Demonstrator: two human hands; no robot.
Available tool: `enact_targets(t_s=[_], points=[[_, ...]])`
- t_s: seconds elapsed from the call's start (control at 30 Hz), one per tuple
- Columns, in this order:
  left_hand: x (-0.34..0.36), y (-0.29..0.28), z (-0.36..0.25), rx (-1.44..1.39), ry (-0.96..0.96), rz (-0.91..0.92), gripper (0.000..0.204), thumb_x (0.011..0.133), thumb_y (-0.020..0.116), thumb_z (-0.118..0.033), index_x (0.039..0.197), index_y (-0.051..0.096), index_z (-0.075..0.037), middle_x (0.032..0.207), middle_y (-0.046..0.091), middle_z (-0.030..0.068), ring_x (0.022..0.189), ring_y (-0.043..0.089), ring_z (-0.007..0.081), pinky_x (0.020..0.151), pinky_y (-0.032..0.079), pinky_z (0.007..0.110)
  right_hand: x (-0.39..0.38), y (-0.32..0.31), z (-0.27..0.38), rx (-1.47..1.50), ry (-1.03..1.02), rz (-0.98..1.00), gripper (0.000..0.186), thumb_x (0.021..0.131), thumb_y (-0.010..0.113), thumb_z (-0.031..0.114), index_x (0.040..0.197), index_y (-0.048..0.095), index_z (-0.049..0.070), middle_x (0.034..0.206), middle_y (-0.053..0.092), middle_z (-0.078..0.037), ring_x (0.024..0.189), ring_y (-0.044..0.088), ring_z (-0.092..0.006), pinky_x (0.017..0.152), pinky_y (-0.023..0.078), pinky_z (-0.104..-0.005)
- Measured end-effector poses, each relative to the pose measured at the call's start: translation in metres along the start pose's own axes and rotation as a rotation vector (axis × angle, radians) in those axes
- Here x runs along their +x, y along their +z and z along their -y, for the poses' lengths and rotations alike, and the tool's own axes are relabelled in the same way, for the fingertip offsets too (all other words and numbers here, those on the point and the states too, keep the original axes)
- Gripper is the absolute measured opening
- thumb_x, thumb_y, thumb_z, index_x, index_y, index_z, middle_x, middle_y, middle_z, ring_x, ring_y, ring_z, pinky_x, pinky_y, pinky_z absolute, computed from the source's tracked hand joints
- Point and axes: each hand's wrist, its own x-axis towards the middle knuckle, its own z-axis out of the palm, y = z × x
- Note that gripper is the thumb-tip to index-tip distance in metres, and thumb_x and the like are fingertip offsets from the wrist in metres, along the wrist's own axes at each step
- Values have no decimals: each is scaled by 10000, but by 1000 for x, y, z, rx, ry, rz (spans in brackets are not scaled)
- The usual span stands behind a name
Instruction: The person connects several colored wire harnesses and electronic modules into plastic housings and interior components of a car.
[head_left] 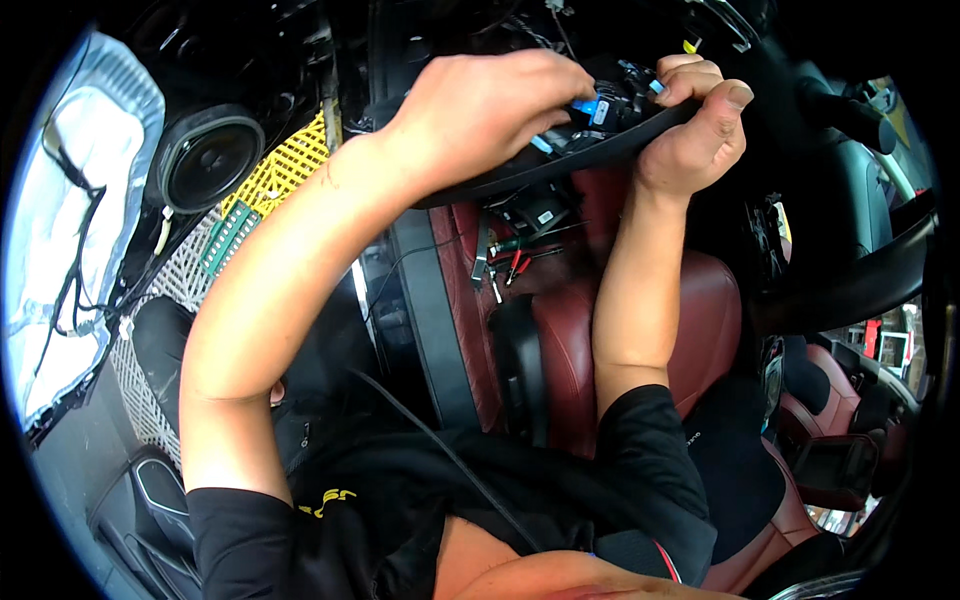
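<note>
Nearest: black short-sleeved shirt [480,500].
Surface: dark red leather car seat [700,320], small tools [510,262] on it.
Left hand [490,105]: fingers pinched on blue connector [588,107].
Right hand [695,125]: fist clamped round curved black trim panel [560,160], held above the seat.
Hidden: panel wiring, hard to make out.

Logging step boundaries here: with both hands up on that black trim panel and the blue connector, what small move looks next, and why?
Probably easing the blue connector free with the left hand. Its fingertips already pinch at the connector on the back of the black trim panel, while the right hand grips the panel's edge and braces it. Whether any latch is released cannot be told.
</note>
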Motion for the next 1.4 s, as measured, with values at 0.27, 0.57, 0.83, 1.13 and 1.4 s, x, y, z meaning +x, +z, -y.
enact_targets(t_s=[0.27, 0.57, 0.83, 1.13, 1.4], points=[[20, 6, 19, 129, 154, 12, 190, 837, 750, -185, 1018, 705, -146, 994, 680, -17, 840, 705, 199, 662, 571, 301, 0, -2, 2, -8, -66, -188, 496, 1066, 335, 278, 686, 526, 22, 632, 560, -70, 623, 524, -176, 663, 433, -303], [21, -3, 24, -171, 21, 129, 260, 817, 805, -136, 1041, 692, -67, 958, 669, 46, 762, 663, 174, 616, 522, 274, 3, 1, 8, -50, -178, -134, 467, 994, 398, 220, 635, 595, -4, 613, 583, -94, 629, 569, -222, 592, 435, -318], [19, 1, 28, -228, -3, 200, 278, 798, 826, -108, 1017, 668, -40, 986, 676, 70, 740, 642, 141, 580, 509, 245, -8, -16, 2, -107, -207, 32, 413, 994, 517, 297, 699, 613, 25, 708, 562, -68, 683, 580, -213, 577, 425, -280], [19, 7, 26, -230, -18, 203, 259, 801, 816, -102, 999, 661, -40, 962, 669, 74, 753, 671, 165, 596, 539, 273, -9, -20, -2, -97, -229, 61, 204, 841, 631, 192, 724, 629, 24, 720, 572, -75, 704, 592, -233, 574, 433, -286], [24, 5, 32, -97, 67, 273, 295, 780, 829, -152, 1002, 649, -78, 919, 676, 43, 738, 689, 186, 583, 544, 268, -13, -19, -2, -117, -200, 48, 212, 843, 622, 163, 687, 620, 18, 716, 559, -80, 693, 585, -234, 564, 419, -286]])
